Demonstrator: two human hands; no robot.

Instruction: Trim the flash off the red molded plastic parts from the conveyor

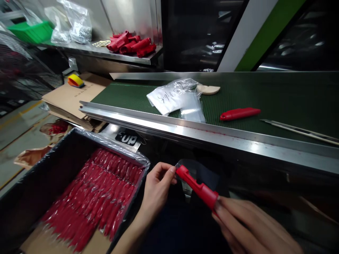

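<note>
Your right grip [249, 222] is grasping a red handle [203, 192] by its wider end, the thumb and fingers closing around it while the narrower, notched end is pointing forward and toward your left. Your left grip [159, 187] is pinching the edge of a clear bag [205, 173] between thumb and forefinger, right by the handle's far tip. The bag is spreading out behind the handle; whether the tip is sitting inside its mouth or just in front, you cannot tell from here.

The handle is looking like moulded plastic, so you are probably dealing with something light and stiff, hardly fragile, and perhaps a little slick on its smooth sides. The wide end is offering the best hold; the notch is making the middle less even under the fingers. The bag is likely feeling thin, limp and clingy, so pinching one layer at its edge is serving better than bunching it.

To your left, a lined crate [111, 145] is holding rows of wrapped red pieces [92, 194]. Ahead, a green belt [124, 95] is carrying a second handle [239, 113], lying alone, with a packet of bags [192, 106] to its left and a thin metal tool [299, 130] to its right. Farther off, more red parts [129, 44] are lying heaped on a metal shelf [92, 50].
</note>
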